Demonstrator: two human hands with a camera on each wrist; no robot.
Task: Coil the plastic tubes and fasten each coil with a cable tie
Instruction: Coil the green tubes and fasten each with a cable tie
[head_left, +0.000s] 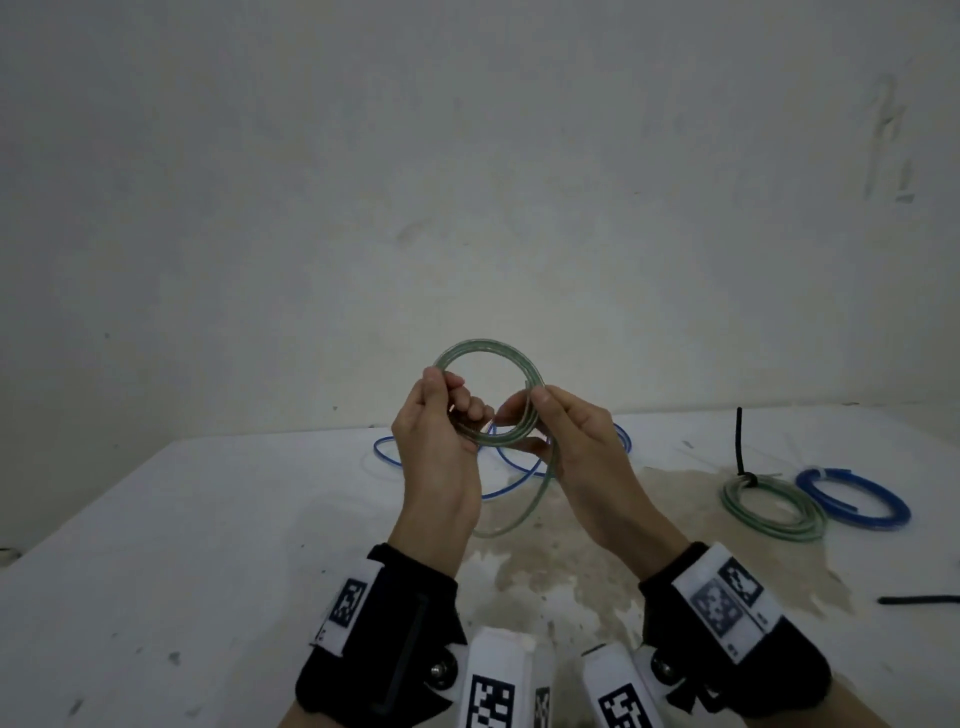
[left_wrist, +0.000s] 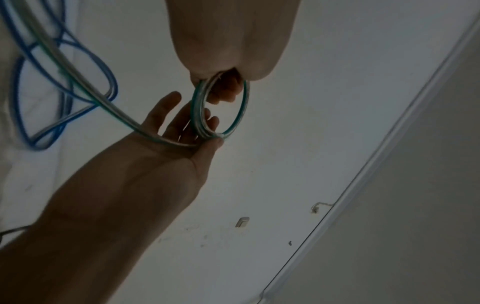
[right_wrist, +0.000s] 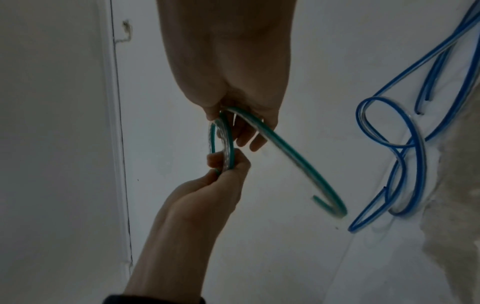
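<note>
- The green tube (head_left: 488, 395) was part-coiled above the table (head_left: 208, 519).
- My left hand (head_left: 436, 441) pinched the loops; my right hand (head_left: 576, 457) gripped them opposite.
- I judged that the springy loops could pop open if either grip slackened.
- The loose tail might snag the blue tube (head_left: 509, 467).

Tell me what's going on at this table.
A person is winding a green tube into a coil above the table. The left hand grips one side of the coil, the right hand pinches the other, and the tube's loose tail hangs down, not yet wound in. No cable tie is on this coil. To the right lie a green coil fastened with a black tie, and a blue coil. Loose blue tubing lies behind the hands.
</note>
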